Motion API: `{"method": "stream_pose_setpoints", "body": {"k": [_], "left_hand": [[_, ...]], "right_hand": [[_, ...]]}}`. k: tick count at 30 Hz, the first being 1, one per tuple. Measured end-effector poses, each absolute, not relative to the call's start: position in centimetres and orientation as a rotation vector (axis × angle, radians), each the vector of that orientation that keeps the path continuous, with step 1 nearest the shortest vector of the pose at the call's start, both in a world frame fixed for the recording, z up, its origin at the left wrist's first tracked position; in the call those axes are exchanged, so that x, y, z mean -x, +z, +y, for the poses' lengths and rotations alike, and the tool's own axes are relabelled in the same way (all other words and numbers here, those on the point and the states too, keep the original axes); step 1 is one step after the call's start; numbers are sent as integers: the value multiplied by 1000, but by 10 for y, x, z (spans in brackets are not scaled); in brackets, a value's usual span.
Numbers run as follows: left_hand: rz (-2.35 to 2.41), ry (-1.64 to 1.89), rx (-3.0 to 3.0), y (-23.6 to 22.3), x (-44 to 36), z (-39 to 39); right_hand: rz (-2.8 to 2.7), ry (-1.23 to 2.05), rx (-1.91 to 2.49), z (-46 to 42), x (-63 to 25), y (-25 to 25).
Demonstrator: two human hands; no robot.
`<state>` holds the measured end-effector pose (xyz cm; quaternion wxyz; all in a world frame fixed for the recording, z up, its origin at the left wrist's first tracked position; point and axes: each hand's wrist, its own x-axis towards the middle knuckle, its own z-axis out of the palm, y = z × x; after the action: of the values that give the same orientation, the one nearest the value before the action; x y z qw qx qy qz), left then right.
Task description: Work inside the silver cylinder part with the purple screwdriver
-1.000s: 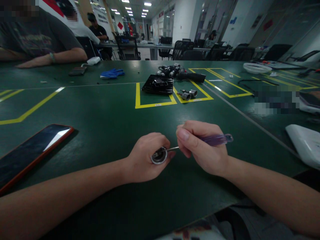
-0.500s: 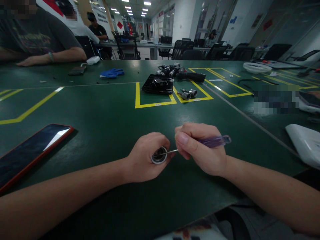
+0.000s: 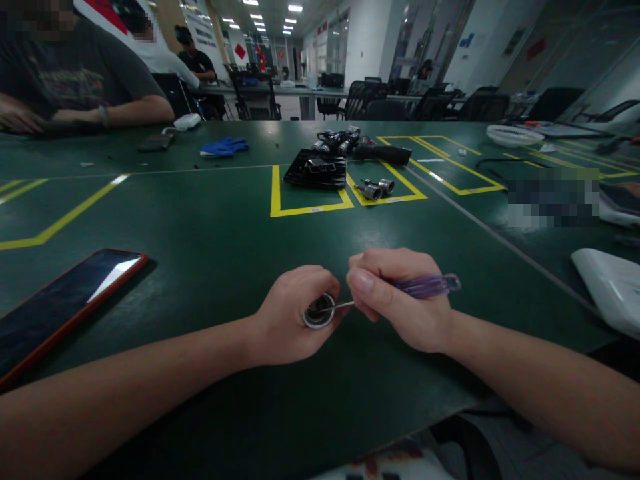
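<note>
Left hand (image 3: 293, 317): closed round the metal cup (image 3: 319, 326), its open mouth facing me, just above the bench (image 3: 215, 233) or resting on it; cannot tell which. Right hand (image 3: 397, 293): fingers pinched, pen-fashion, on the purple-handled driver (image 3: 425, 286); its thin shaft enters the cup's mouth, tip lost in the dark interior.

Change over the last second: right hand has shifted slightly down and toward the cup, shaft now lying flatter. Left grip and cup unmoved. My reading: a small adjustment of the tip inside a steadied part; whether it has engaged anything, not visible.

Two similar metal parts (image 3: 371, 193) lie beyond, inside yellow tape, unchanged.
</note>
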<state>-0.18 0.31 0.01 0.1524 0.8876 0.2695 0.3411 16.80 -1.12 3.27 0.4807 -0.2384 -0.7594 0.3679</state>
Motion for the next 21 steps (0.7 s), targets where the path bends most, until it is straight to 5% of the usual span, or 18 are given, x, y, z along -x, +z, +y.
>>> {"method": "stream_pose_setpoints", "body": {"k": [21], "left_hand": [[839, 953, -2552, -2, 0, 2]], "right_hand": [[-1817, 833, 648, -11, -170, 33]]}}
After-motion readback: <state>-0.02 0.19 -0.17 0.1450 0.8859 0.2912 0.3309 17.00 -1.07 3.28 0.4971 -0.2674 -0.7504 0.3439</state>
